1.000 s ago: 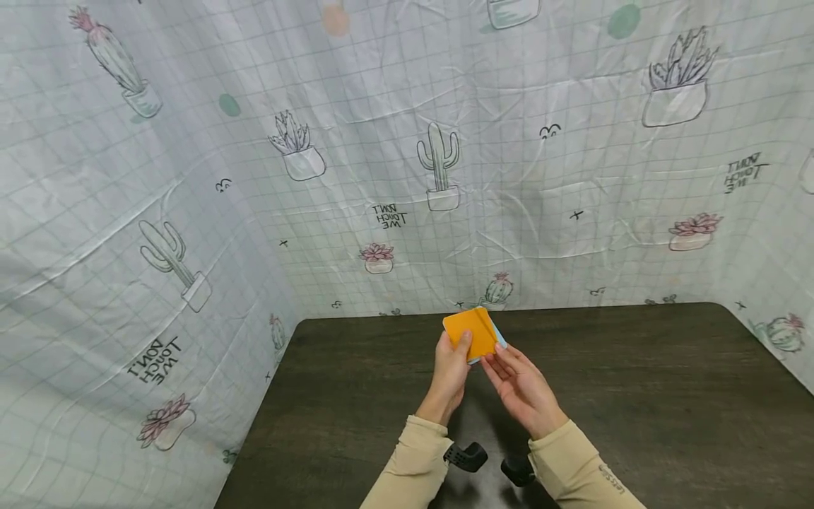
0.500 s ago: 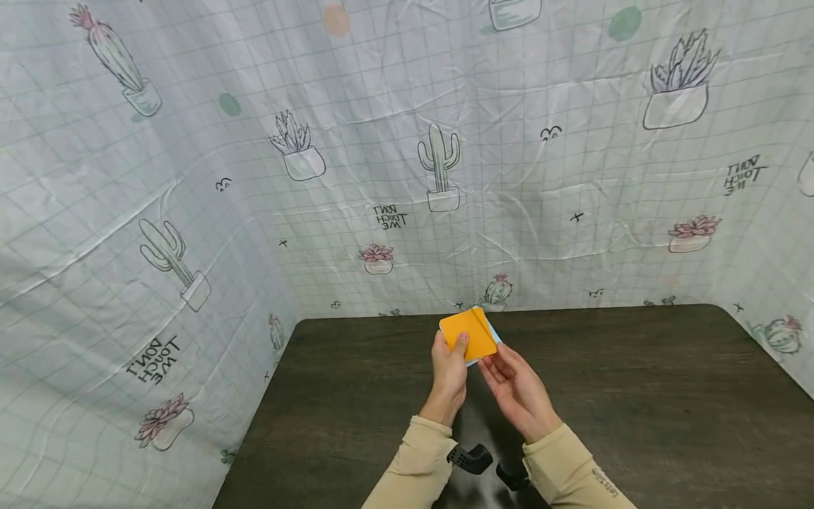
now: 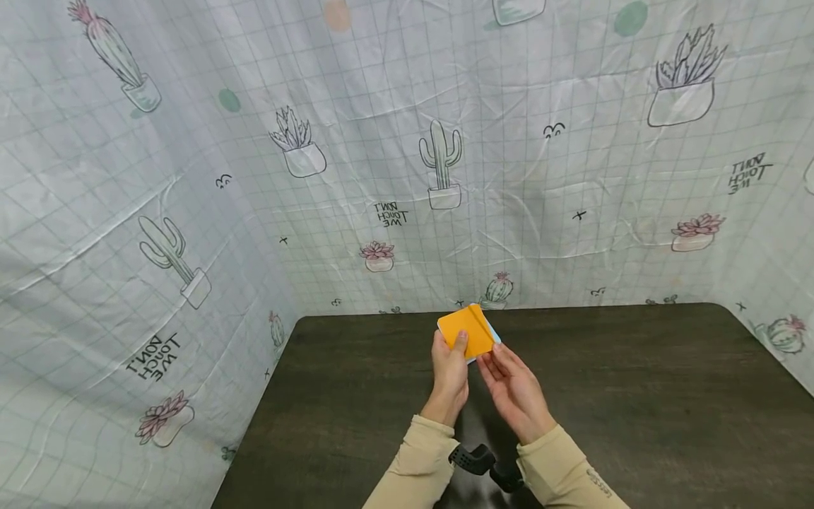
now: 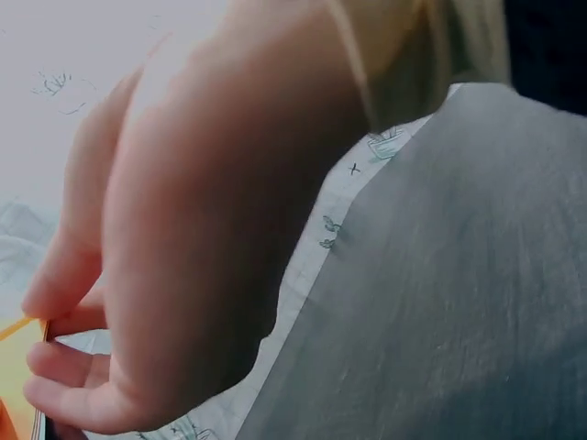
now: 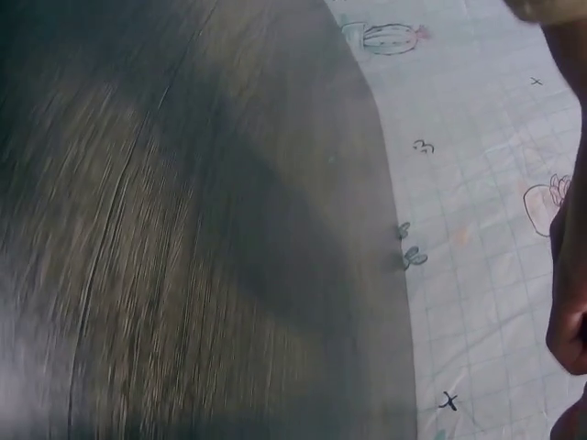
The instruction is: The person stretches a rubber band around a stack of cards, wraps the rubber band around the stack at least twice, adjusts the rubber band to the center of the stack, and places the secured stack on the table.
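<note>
A small orange notepad (image 3: pixel 463 331) is held up above the far part of the table in the head view. A darker line runs along its right side, and a light blue-white edge shows beyond it. My left hand (image 3: pixel 449 367) grips it from the lower left, thumb lying on the orange face and fingers mostly hidden behind. At the lower right corner my right hand (image 3: pixel 518 389) pinches the edge between thumb and fingertips. The left wrist view shows my left hand (image 4: pixel 193 229) with just a corner of the notepad (image 4: pixel 16 367); the right wrist view catches only part of my right hand (image 5: pixel 570 293).
The dark wooden table (image 3: pixel 343 410) lies under both hands. A pale cactus-print cloth (image 3: pixel 509 177) hangs behind it and along the sides. Black wrist devices (image 3: pixel 473 459) sit close together between the two cuffs.
Both hands have drifted slightly left with the notepad, and the right forearm has moved closer to the left one. The hold on the notepad looks much the same.
</note>
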A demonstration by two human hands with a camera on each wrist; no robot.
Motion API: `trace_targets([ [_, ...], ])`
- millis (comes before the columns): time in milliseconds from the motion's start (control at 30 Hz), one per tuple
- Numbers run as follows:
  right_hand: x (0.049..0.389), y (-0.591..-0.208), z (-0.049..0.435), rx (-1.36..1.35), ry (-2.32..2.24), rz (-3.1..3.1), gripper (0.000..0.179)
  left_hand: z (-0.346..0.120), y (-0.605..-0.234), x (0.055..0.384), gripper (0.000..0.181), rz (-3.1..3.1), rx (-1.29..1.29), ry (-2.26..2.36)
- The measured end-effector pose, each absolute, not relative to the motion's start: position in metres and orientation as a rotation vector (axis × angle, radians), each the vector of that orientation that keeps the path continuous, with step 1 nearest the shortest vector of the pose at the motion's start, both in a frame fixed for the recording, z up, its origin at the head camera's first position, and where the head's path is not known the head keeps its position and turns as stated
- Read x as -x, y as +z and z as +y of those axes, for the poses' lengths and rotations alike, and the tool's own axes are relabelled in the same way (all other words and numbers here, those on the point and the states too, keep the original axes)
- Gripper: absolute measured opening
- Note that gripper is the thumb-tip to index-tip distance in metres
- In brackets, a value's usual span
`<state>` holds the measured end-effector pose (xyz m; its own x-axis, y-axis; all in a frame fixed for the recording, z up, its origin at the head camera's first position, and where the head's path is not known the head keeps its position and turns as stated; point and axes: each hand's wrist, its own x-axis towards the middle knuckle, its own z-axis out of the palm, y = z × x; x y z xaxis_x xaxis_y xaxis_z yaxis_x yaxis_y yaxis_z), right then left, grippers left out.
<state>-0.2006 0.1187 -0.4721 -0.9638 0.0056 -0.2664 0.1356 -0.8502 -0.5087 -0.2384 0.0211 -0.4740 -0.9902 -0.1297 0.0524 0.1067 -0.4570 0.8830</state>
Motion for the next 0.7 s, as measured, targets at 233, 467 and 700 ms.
trace_targets([
  [233,0.204,-0.482,0.114,-0.51,-3.004,1.576,0.015,0.026,-0.474,0.237,0.023,-1.53,-0.114,-2.54],
  [467,0.205,-0.49,0.122,-0.085,-2.684,2.628,0.011,0.022,-0.473,0.24,0.024,-1.493,-0.241,-2.686],
  [700,0.21,-0.49,0.132,0.468,-2.113,3.362,0.011,0.022,-0.47,0.24,0.025,-1.455,-0.346,-2.763],
])
